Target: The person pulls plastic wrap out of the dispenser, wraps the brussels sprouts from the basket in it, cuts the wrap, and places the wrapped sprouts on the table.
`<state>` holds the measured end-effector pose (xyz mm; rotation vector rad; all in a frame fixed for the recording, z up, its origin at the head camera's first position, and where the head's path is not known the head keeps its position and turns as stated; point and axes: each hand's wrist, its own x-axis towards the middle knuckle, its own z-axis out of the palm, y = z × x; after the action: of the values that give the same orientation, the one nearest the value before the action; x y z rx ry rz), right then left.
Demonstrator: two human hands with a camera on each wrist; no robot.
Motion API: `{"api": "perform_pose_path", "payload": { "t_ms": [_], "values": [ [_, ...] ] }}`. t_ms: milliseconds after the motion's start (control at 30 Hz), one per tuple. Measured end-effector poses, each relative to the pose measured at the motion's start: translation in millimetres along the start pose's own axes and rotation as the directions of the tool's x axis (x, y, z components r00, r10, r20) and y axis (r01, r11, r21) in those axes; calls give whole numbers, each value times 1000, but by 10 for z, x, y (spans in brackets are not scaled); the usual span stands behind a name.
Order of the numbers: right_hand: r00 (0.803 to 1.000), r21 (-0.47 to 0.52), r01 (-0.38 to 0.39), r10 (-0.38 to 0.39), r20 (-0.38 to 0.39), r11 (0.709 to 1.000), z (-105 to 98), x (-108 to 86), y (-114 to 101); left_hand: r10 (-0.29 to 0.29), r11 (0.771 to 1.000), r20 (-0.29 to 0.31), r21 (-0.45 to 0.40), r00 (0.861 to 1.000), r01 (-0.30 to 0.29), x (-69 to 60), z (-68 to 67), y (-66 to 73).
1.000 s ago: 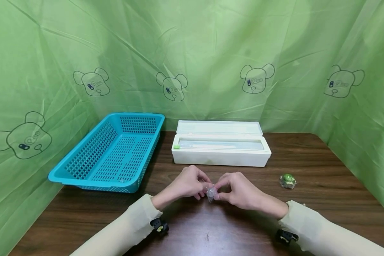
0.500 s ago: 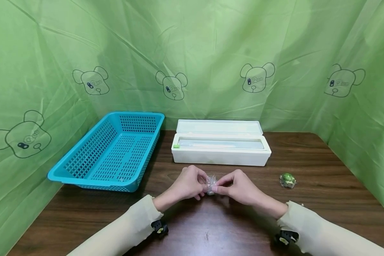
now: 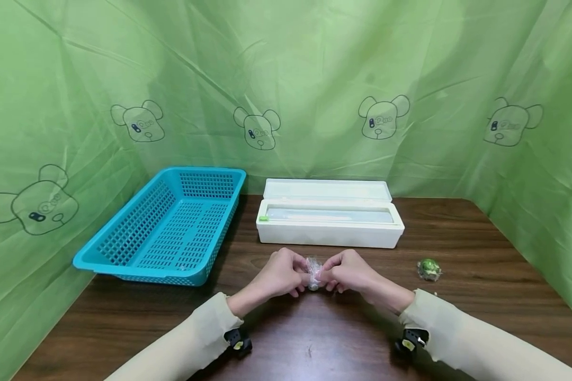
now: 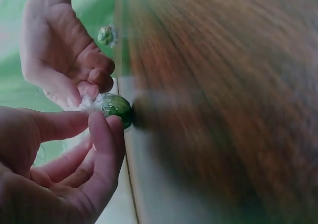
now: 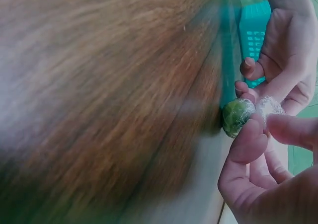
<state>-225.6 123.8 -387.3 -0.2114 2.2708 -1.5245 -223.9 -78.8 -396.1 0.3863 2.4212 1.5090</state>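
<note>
A small green Brussels sprout is wrapped in clear cling film, its gathered film end pointing away from me in the head view. My left hand pinches the film between thumb and fingers, close against the sprout. From the other side, my right hand pinches the same gathered film. The right wrist view shows leafy green through the film, just above or on the tabletop; I cannot tell which. Fingers partly cover the film twist.
A second film-wrapped Brussels sprout lies right on the brown table. Behind the hands stands a white cling film box with its lid up and a green slider. A blue plastic basket stands left. Green cloth encloses the back and sides.
The film end has turned from pointing toward me to pointing away. My right hand has shifted slightly up and changed its pinch on the film; the left hand stays almost in place.
</note>
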Motion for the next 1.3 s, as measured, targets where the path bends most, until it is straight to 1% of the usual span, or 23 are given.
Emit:
{"api": "perform_pose_path", "payload": {
  "t_ms": [100, 167, 300, 400, 533, 700, 833, 933, 1000, 1067, 1100, 1133, 1200, 1300],
  "values": [
    [1000, -1, -9, 9, -10, 1000, 19, 7, -7, 9, 999, 10, 45, 1000, -9, -35, -20, 12],
    [1000, 2, -15, 15, -18, 1000, 26, 7, -12, -2, 998, 31, 64, 1000, 0, -67, -35, 39],
    [999, -6, -21, 21, -27, 1000, 23, 7, -17, -22, 991, 66, 136, 998, 13, -110, -59, 105],
    [999, -17, -27, 26, -28, 1000, 18, 20, -23, -2, 985, 66, 173, 998, -10, -107, -55, 111],
    [999, -17, -30, 29, -21, 999, 14, 32, -23, 29, 987, 56, 153, 998, -37, -84, -30, 87],
    [999, 0, -37, 37, -36, 999, 0, 28, 3, 17, 988, 64, 149, 998, -26, -33, -17, 63],
    [998, 46, -26, 28, -52, 999, -21, 23, 36, 4, 988, 75, 157, 997, -16, 13, -21, 50],
    [999, 79, 26, -24, -32, 997, -36, 30, 66, -4, 986, 75, 166, 997, -8, 35, -26, 43],
    [996, 73, 92, -92, -10, 993, -46, 39, 86, -9, 985, 79, 174, 997, -5, 43, -27, 38],
    [984, 35, 179, -179, 12, 983, -53, 47, 100, -14, 984, 80, 177, 997, 0, 49, -30, 36],
    [974, 1, 226, -226, 21, 974, -57, 50, 106, -15, 984, 82, 177, 996, 1, 50, -33, 36],
    [962, -44, 274, -273, 27, 961, -59, 52, 110, -17, 984, 85, 180, 996, 1, 52, -37, 37],
    [933, -144, 358, -357, 36, 922, -64, 55, 115, -23, 983, 89, 181, 996, 7, 56, -47, 42],
    [892, -284, 443, -451, 40, 850, -65, 57, 118, -33, 983, 93, 185, 995, 15, 61, -60, 46]
  ]
}}
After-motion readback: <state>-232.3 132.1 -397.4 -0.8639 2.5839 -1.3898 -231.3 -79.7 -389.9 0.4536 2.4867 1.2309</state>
